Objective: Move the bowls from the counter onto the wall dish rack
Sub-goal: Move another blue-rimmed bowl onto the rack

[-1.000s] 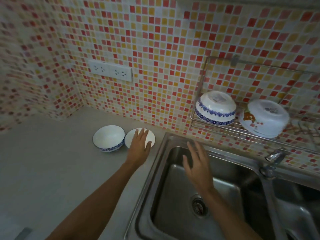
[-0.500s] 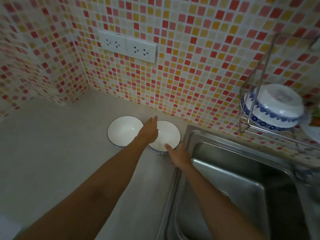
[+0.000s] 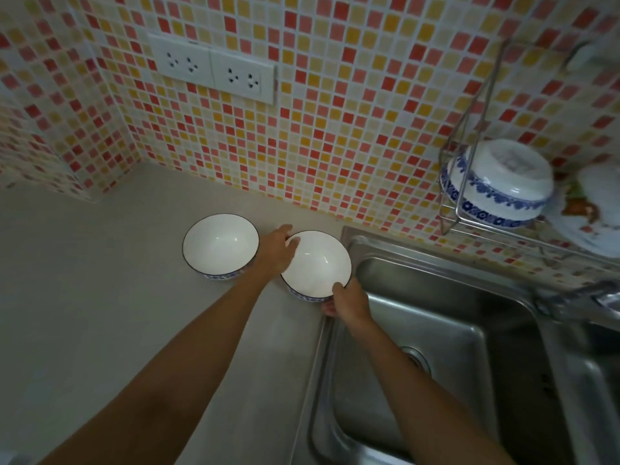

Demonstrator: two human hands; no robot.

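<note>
Two white bowls with blue-patterned outsides stand upright on the grey counter (image 3: 100, 297). My left hand (image 3: 276, 251) grips the far-left rim of the right bowl (image 3: 315, 263), thumb inside. My right hand (image 3: 349, 302) grips the same bowl's near-right rim, next to the sink edge. The left bowl (image 3: 219, 245) stands untouched beside it. On the wall dish rack (image 3: 451, 209) at the right, a blue-and-white bowl (image 3: 496, 186) lies upside down, and a white bowl with a floral print (image 3: 590, 213) sits partly cut off by the frame edge.
A steel sink (image 3: 436, 330) lies right of the counter, with a tap (image 3: 604, 297) at its far right. A double wall socket (image 3: 214, 70) sits on the mosaic tile wall above the bowls.
The view has closed in on the bowls. My right hand has moved from the sink rim onto the right bowl's near rim, and my left hand has closed on its far rim.
</note>
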